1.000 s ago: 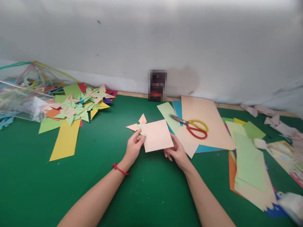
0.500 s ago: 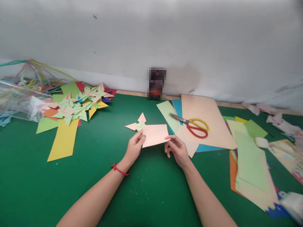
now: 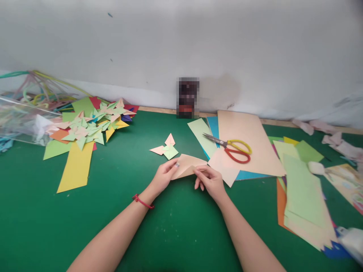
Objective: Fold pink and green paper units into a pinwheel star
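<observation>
A small peach sheet of paper is held between my two hands above the green table. My left hand pinches its left end, thumb on top. At the right end my right hand grips the lower edge, where a corner of the sheet is bent up. Just beyond the sheet lies a folded paper piece, with peach points and a light green middle. To the right, scissors with one yellow and one red handle rest on larger paper.
Many folded paper stars and a yellow strip lie at the left, beside a clear plastic bag. A big peach sheet lies at the back right. Stacked green sheets cover the right side. A blurred dark object stands against the wall.
The peach sheet has tilted and moved slightly down and right, uncovering more of the folded piece. Its right lower corner is now bent up by my right hand.
</observation>
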Demonstrator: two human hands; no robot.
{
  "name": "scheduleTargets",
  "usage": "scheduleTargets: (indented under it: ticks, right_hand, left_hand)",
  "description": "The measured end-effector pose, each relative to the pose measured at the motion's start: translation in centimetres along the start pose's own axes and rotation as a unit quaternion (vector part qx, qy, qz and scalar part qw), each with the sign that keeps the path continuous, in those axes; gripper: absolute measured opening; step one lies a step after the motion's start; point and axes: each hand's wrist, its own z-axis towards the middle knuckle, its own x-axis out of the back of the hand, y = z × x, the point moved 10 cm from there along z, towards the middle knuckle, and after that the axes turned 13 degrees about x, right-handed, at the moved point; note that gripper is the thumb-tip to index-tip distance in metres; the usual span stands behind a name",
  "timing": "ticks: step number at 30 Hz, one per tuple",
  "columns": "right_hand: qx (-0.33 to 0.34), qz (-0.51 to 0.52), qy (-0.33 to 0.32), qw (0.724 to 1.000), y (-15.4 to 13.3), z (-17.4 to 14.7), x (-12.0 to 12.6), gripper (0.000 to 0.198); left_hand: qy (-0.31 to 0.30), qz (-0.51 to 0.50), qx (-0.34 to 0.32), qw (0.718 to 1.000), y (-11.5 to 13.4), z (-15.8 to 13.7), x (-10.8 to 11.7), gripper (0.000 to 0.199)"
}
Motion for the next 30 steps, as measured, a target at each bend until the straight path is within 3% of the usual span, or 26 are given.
scheduleTargets:
  ticks: [6, 9, 12, 15, 17, 23, 30]
  right_hand:
    - [0.011, -0.036, 0.022, 0.999, -0.2, -0.1, 0.4, 0.019]
    - [0.023, -0.038, 0.012, 0.999, -0.8, -0.1, 0.1, 0.019]
    - [0.041, -0.018, 0.040, 0.998, -1.5, 0.2, 0.7, 0.038]
    - [0.080, 0.015, 0.138, 0.987, -2.0, 0.5, 2.7, 0.048]
    - [0.094, 0.024, 0.166, 0.981, -1.9, 0.6, 3.4, 0.049]
    - [0.042, -0.025, 0.095, 0.994, -1.1, 0.9, 2.4, 0.028]
    - [0.020, -0.029, 0.117, 0.992, -1.0, 0.7, 2.9, 0.016]
  left_hand:
    - [-0.034, 0.130, -0.041, 0.990, 1.1, -0.9, -1.8, 0.048]
    - [-0.019, 0.175, -0.053, 0.983, 1.3, -1.1, -1.9, 0.039]
    - [0.009, 0.189, -0.038, 0.981, 1.0, -0.8, -1.3, 0.032]
    - [0.023, 0.155, -0.002, 0.988, 0.2, -0.3, -0.6, 0.034]
    - [0.007, 0.106, 0.023, 0.994, -0.3, 0.0, -0.5, 0.038]
    - [-0.047, 0.034, 0.041, 0.997, -0.5, 0.0, -1.2, 0.049]
    - [-0.018, -0.020, 0.039, 0.999, -0.3, 0.5, -0.1, 0.044]
